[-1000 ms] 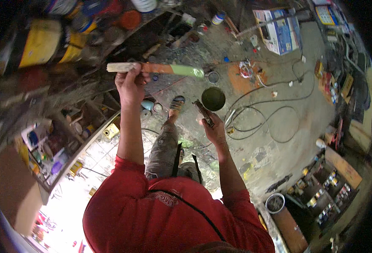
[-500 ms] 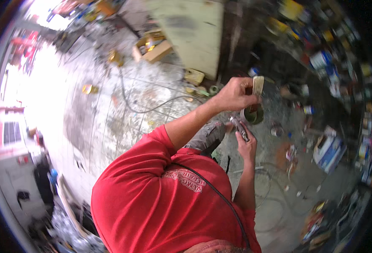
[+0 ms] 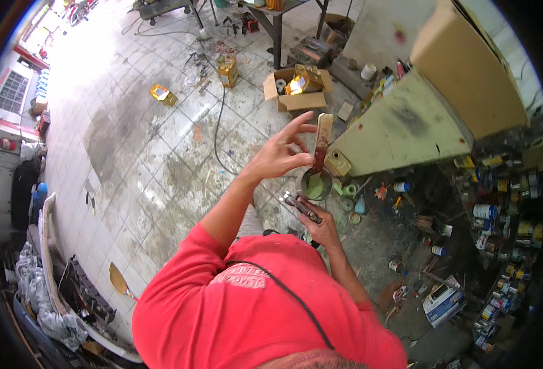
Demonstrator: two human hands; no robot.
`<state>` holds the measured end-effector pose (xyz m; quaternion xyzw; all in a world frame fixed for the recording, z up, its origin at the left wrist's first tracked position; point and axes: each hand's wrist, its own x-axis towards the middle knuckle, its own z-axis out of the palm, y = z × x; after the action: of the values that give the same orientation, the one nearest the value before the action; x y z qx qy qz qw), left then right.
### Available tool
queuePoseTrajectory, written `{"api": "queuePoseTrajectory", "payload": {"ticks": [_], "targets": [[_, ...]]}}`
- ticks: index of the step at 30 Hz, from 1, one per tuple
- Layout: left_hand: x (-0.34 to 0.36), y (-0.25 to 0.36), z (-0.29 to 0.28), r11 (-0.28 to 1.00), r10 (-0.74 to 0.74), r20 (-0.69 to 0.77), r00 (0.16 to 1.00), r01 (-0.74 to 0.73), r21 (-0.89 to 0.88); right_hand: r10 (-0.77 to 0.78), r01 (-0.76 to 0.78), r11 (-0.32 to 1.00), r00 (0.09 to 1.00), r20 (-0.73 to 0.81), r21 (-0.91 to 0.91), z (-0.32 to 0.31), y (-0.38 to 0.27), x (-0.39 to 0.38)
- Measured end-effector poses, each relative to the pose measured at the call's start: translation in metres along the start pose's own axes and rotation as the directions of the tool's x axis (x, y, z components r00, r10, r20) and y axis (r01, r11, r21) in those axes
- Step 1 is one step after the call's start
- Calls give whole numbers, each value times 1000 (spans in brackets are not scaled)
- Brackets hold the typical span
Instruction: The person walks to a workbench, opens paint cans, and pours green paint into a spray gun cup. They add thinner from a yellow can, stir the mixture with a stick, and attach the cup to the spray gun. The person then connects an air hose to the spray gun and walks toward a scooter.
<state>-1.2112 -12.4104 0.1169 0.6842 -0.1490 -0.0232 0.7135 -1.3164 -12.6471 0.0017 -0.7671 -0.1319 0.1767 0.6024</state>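
My left hand (image 3: 281,152) is open, fingers spread, just left of a flat wooden stir stick (image 3: 323,138). Reddish-brown stains mark the stick, whose lower end stands in a round cup (image 3: 306,192) of green paint-like liquid (image 3: 314,184). The thumb tip is right at the stick; whether it touches is unclear. My right hand (image 3: 322,225) is closed around the dark body of what looks like a spray gun (image 3: 303,208) with a silvery front end. The cup sits right against this tool and seems joined to it, though the joint is hidden.
A pale green panel-like surface (image 3: 400,123) bears a large cardboard box (image 3: 468,67). An open carton (image 3: 292,103) and yellow tins (image 3: 227,72) stand on the tiled floor, where a hose (image 3: 217,129) runs. Several cans (image 3: 484,211) crowd the right; a yellowish container (image 3: 338,162) stands behind the cup.
My left hand has let go of the stir stick and spread its fingers; the stick now stands in the cup. The view has swung, and hands and cup appear further left.
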Motion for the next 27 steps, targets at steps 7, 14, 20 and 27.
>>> {"api": "queuePoseTrajectory", "payload": {"ticks": [7,14,20,27], "targets": [[-54,-49,-234,887,-314,-395,863,415,203,-75,74,997,996,-57,-26,93,-56,161],[-39,-120,-324,866,-288,-700,654,489,101,87,-95,995,977,-195,-31,96,-100,322],[63,-158,-353,814,-293,-621,727,531,236,-21,-12,995,943,-331,-98,66,-89,443],[217,-208,-438,772,-268,-368,891,427,471,77,-146,985,861,-503,-98,28,-57,562]]}}
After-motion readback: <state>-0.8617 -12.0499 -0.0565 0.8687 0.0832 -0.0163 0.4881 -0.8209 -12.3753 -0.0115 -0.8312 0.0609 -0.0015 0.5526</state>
